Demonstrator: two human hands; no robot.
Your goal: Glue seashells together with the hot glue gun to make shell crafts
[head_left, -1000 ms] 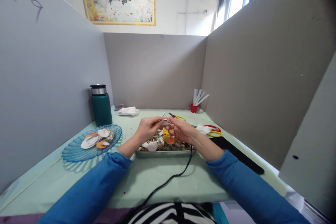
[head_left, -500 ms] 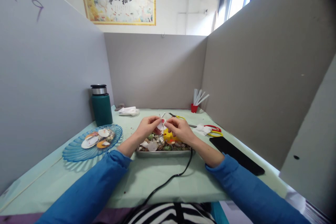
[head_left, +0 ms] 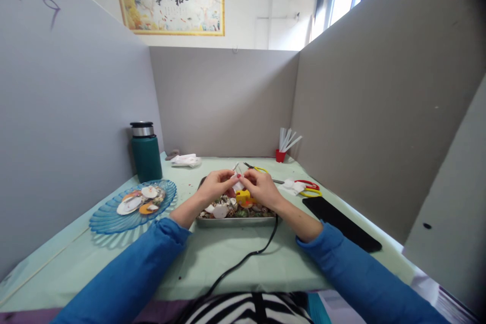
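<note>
My left hand (head_left: 215, 186) and my right hand (head_left: 261, 188) meet above a metal tray (head_left: 235, 220) filled with several small shells. Both pinch one small white shell piece (head_left: 238, 185) between their fingertips. A yellow glue gun (head_left: 243, 196) stands in the tray just below my right hand, and its black cord (head_left: 243, 260) runs toward me over the table. Both my sleeves are blue.
A blue glass plate (head_left: 110, 217) with several shells lies at the left, a green flask (head_left: 146, 152) behind it. Red and yellow scissors (head_left: 309, 188), a black phone (head_left: 341, 223), a red cup of white sticks (head_left: 281, 155) and a crumpled tissue (head_left: 185, 160) sit around. Grey partitions enclose the table.
My hands have sunk a little toward the tray and drawn closer together, and the white piece between the fingers has turned.
</note>
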